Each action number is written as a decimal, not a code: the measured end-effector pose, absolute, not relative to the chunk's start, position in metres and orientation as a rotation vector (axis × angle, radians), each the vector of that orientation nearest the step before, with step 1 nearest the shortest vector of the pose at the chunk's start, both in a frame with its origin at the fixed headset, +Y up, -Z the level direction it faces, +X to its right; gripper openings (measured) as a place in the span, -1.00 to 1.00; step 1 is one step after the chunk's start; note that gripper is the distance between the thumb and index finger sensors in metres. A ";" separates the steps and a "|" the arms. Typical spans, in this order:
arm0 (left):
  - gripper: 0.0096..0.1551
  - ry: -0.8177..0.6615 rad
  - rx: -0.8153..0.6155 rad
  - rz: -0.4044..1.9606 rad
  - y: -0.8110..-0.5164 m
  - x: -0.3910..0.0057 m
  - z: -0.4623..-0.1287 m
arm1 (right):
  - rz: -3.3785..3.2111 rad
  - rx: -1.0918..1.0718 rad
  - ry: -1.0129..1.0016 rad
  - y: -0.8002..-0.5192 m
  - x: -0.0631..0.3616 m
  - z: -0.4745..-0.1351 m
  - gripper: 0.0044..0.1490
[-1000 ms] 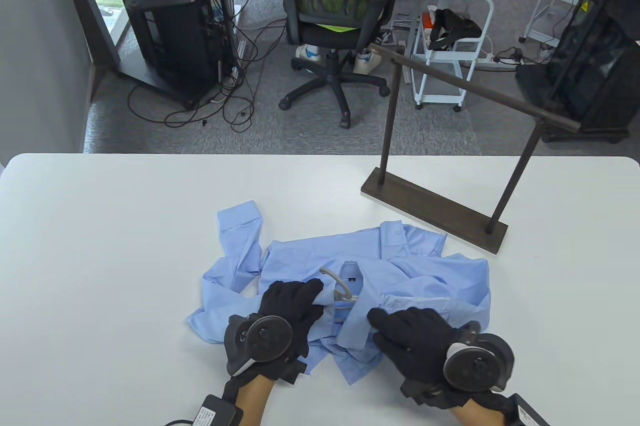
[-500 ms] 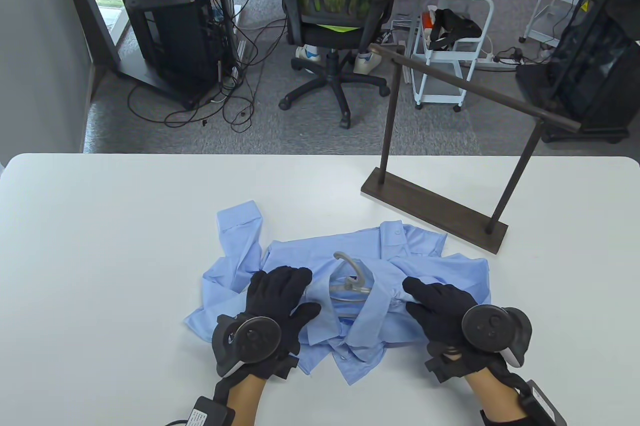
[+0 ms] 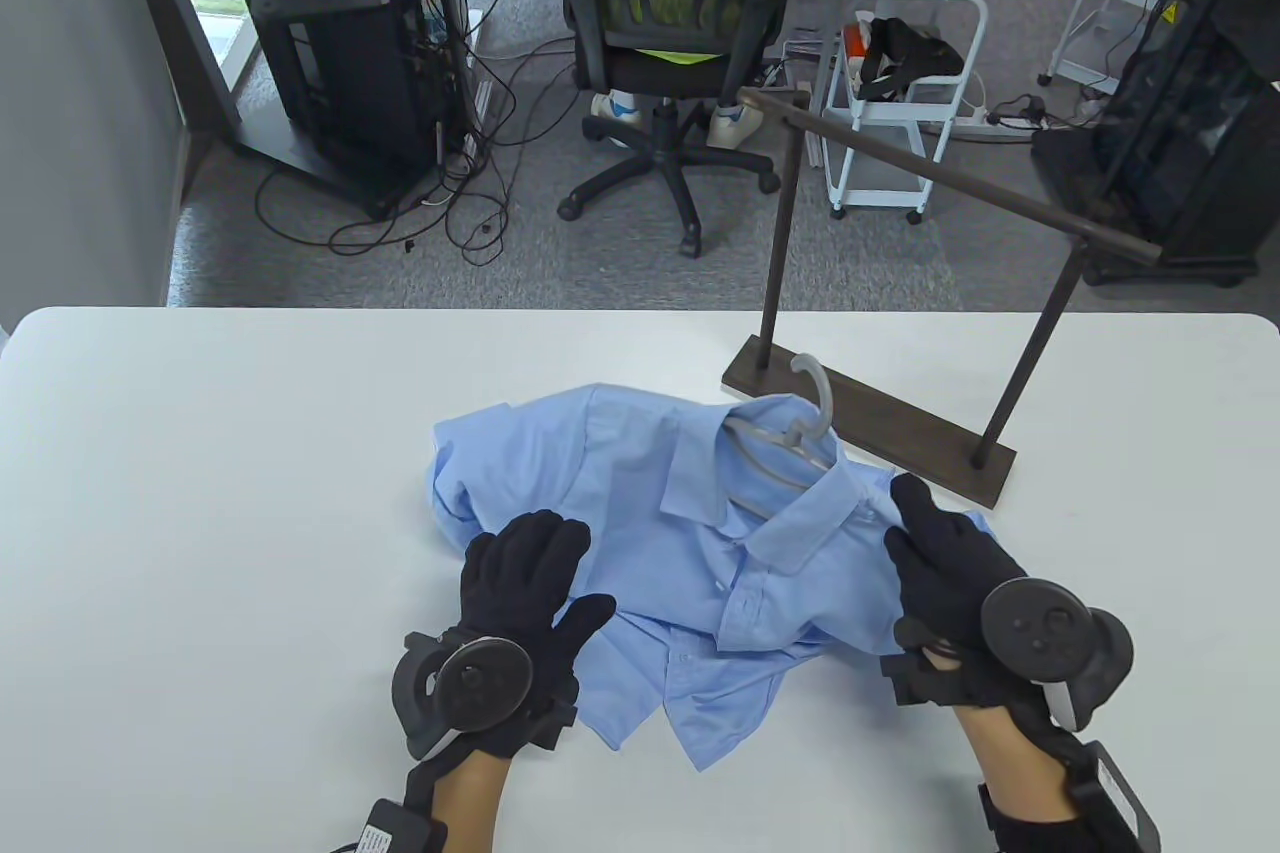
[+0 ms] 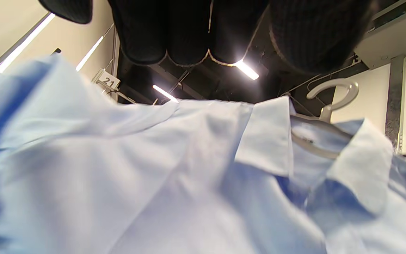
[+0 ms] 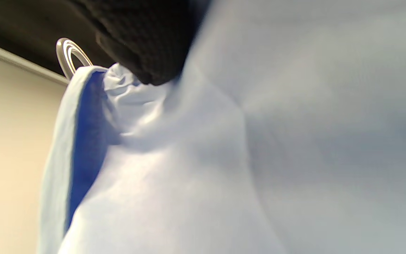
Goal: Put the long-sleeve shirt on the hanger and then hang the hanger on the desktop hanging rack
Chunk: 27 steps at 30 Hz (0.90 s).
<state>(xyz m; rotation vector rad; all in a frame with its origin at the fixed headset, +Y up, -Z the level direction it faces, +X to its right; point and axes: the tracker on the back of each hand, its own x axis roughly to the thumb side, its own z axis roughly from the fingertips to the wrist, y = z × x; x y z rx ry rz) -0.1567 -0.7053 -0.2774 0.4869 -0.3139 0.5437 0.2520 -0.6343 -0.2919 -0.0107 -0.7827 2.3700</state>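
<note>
Table view: your left hand (image 3: 525, 573) lies on the near left part of the light blue long-sleeve cotton shirt (image 3: 640, 533), fingers straight and close together, thumb spread to the right, gripping nothing. Your right hand (image 3: 945, 563) is at the shirt's right shoulder with its fingers curled into the cloth there. The shirt is raised off the white table (image 3: 200, 493) in the middle, its collar open toward the far right. The pale grey plastic hanger (image 3: 790, 428) sits inside the collar, its hook standing up just in front of the base of the dark brown metal desktop hanging rack (image 3: 870, 433). The rack's bar carries nothing.

Left wrist view: your left hand's fingers (image 4: 185, 31) hang straight, side by side, above the shirt (image 4: 136, 176). The hanger's hook (image 4: 333, 95) rises out of the collar at right.

Right wrist view: one gloved fingertip (image 5: 143, 42) presses into bunched shirt cloth (image 5: 224, 158). The hanger's hook (image 5: 69, 56) shows at upper left. The view is blurred; the other fingers are hidden.
</note>
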 end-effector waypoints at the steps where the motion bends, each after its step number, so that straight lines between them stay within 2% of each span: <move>1: -0.10 -0.318 0.474 0.538 -0.706 -0.156 -0.278 | 2.364 -0.036 -0.806 -0.623 0.255 -0.296 -0.37; 7: -0.10 -0.316 0.471 0.538 -0.706 -0.157 -0.278 | 2.332 -0.172 -0.831 -0.565 0.271 -0.328 -0.38; 12: -0.10 -0.313 0.477 0.545 -0.706 -0.158 -0.278 | 2.331 -0.310 -0.790 -0.537 0.281 -0.361 -0.38; 18: -0.10 -0.316 0.453 0.531 -0.707 -0.155 -0.280 | 2.342 -0.437 -0.707 -0.532 0.281 -0.401 -0.38; 27: -0.10 -0.324 0.420 0.485 -0.709 -0.154 -0.283 | 2.378 -0.495 -0.629 -0.555 0.265 -0.444 -0.38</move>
